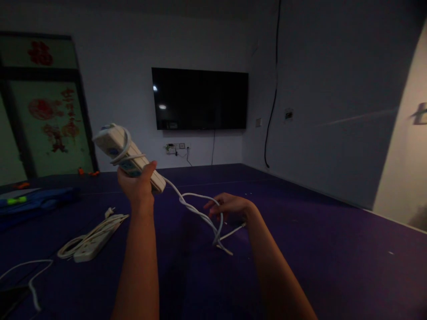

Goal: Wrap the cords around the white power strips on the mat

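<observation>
My left hand (137,182) is wrapped round a white power strip (157,181), which tilts up to the left above the purple surface. Part of the strip's white cord (126,144) loops round its far end. From the near end the cord runs right in a loose, twisted tangle down toward the surface. My right hand (230,205) has its fingers closed on a loop of that cord (199,212). The cord's end beyond that hand is partly hidden by my wrist.
A second white power strip (96,242), its cord laid along it, lies at left on the purple surface (333,249). Blue cloth (43,200) and a white cable (31,284) are farther left. A television (202,100) hangs on the back wall; a black cable (271,111) hangs at right.
</observation>
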Available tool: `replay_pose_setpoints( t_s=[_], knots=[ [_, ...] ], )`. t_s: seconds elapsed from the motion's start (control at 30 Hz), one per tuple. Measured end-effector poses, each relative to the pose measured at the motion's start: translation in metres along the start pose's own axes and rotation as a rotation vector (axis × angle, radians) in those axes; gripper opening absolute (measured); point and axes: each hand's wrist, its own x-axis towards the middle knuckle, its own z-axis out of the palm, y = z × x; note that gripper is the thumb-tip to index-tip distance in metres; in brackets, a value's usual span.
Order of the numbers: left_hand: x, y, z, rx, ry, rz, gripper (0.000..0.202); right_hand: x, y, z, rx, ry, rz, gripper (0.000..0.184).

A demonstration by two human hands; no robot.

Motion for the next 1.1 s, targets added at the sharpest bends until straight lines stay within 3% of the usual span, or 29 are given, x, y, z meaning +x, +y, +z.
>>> replay_pose_setpoints(
  t_s=[0.17,0.37,0.5,0.63,0.73,0.9,1.0,1.1],
  knots=[
    [0.010,0.000,-0.012,0.056,0.106,0.229,0.070,-0.001,-0.009,0.004,-0.080,-0.149,0.068,0.033],
    [0.014,0.006,-0.016,-0.077,0.090,0.175,0.068,0.017,-0.011,0.018,-0.259,-0.184,0.212,0.042],
    [0.012,0.004,-0.015,-0.032,0.081,0.201,0.069,0.030,-0.008,0.027,-0.290,-0.208,0.063,0.034],
    [0.013,-0.003,-0.017,0.088,0.084,0.344,0.074,0.032,-0.009,0.026,-0.295,-0.023,-0.066,0.025],
    [0.013,-0.006,-0.018,0.093,0.082,0.424,0.075,0.030,-0.014,0.020,-0.229,0.254,-0.189,0.024],
    [0.006,-0.005,-0.014,0.204,0.019,0.417,0.064,0.017,-0.035,0.013,-0.131,0.666,-0.506,0.020],
    [0.000,-0.008,-0.011,0.342,-0.050,0.436,0.062,0.004,-0.048,0.014,0.010,0.784,-0.619,0.024],
    [-0.006,-0.017,-0.006,0.467,-0.119,0.456,0.063,-0.008,-0.062,0.018,0.260,0.777,-0.646,0.031]
  ],
)
